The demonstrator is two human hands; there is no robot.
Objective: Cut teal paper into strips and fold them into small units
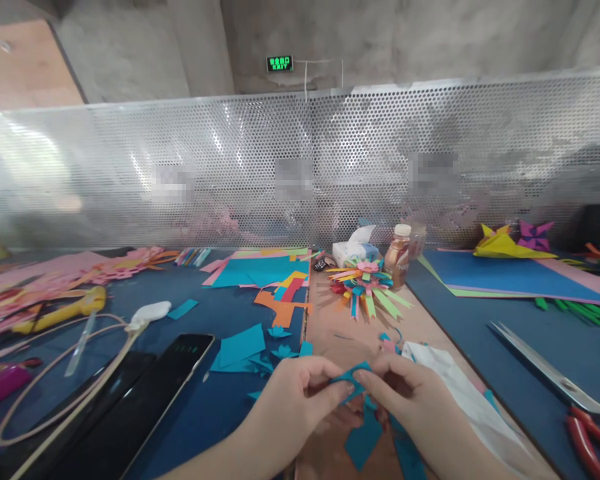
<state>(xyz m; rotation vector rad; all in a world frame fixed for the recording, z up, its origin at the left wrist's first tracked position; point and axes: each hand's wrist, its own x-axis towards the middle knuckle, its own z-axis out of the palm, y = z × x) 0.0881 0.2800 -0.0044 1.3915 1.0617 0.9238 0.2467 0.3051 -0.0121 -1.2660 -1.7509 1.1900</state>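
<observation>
Between my two hands is a small piece of blue paper (357,375), pinched from both sides above the brown strip of the table. My left hand (305,400) has thumb and fingers closed on its left edge. On the other edge, my right hand (415,393) grips with thumb and forefinger. Beneath them lie blue paper scraps (364,437), partly covered by my right hand. Blue paper squares (240,347) and a small cut blue paper flower (280,331) lie beyond my left hand. A crumpled white tissue (450,373) is beside my right hand.
Scissors (545,373) and red-handled pliers (587,433) lie at right. A phone (165,393), a cable and a yellow glue gun (75,312) lie at left. Farther back stand a colourful paper flower (367,287), a bottle (398,257) and a tissue box (345,255), before a perforated metal screen (230,160).
</observation>
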